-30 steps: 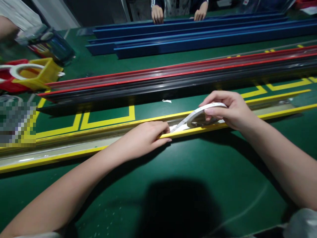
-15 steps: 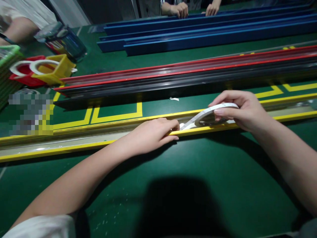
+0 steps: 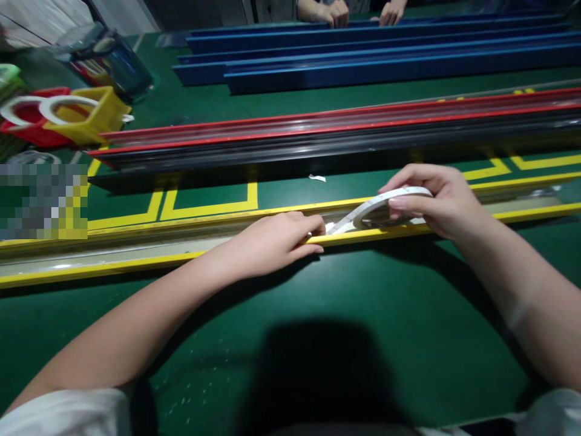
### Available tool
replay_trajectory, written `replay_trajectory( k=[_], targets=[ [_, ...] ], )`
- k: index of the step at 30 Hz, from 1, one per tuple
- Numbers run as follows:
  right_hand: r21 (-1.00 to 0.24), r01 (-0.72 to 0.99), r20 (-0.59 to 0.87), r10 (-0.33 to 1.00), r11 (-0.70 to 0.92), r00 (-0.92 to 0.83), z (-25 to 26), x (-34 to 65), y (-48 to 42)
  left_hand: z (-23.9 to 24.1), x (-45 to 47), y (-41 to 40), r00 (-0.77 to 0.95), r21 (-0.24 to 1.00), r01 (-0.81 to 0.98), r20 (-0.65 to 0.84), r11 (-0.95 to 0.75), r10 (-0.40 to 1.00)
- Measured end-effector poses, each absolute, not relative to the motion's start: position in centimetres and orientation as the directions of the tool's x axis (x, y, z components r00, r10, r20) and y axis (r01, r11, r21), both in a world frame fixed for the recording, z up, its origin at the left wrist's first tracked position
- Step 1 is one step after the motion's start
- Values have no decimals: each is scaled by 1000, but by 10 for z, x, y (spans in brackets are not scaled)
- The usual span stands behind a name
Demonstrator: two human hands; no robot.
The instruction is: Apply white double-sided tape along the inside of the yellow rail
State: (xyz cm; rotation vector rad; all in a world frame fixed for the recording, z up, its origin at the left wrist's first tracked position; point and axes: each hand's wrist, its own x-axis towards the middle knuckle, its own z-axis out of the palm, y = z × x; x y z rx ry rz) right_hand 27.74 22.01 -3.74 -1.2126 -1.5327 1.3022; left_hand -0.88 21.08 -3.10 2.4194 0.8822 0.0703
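Note:
A long channel with yellow edges (image 3: 91, 270) lies across the green table in front of me. My left hand (image 3: 285, 242) straddles its near edge, thumb on the outside and curled fingers inside the channel. Just right of those fingertips, a strip runs up from the channel floor to a roll of white tape (image 3: 378, 198). My right hand (image 3: 440, 197) pinches that roll between thumb and fingers, tilted over the channel. The left fingertips are partly hidden, as is the point where the strip meets the floor.
Beyond lie a red-edged black channel (image 3: 290, 124) and several blue channels (image 3: 363, 69). At left stand a yellow bin (image 3: 106, 112) and a red bin (image 3: 54, 136) with tape rolls, near a jar (image 3: 122, 66). A co-worker's hands (image 3: 336, 13) rest at the far blue channels.
The view has shifted slightly, so most things sit a little higher and further left. Both hands keep the same grips, and the tape roll stays at nearly the same spot over the channel.

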Motion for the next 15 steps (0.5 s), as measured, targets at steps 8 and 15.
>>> replay_trajectory(
  k=[8, 15],
  targets=[
    [-985, 174, -34, 949, 22, -312, -32, 277, 220, -32, -9, 212, 783, 483, 588, -137, -649, 607],
    [-987, 158, -40, 936, 16, -349, -32, 277, 221, -25, -6, 211, 781, 458, 601, -165, -655, 602]
  ],
)
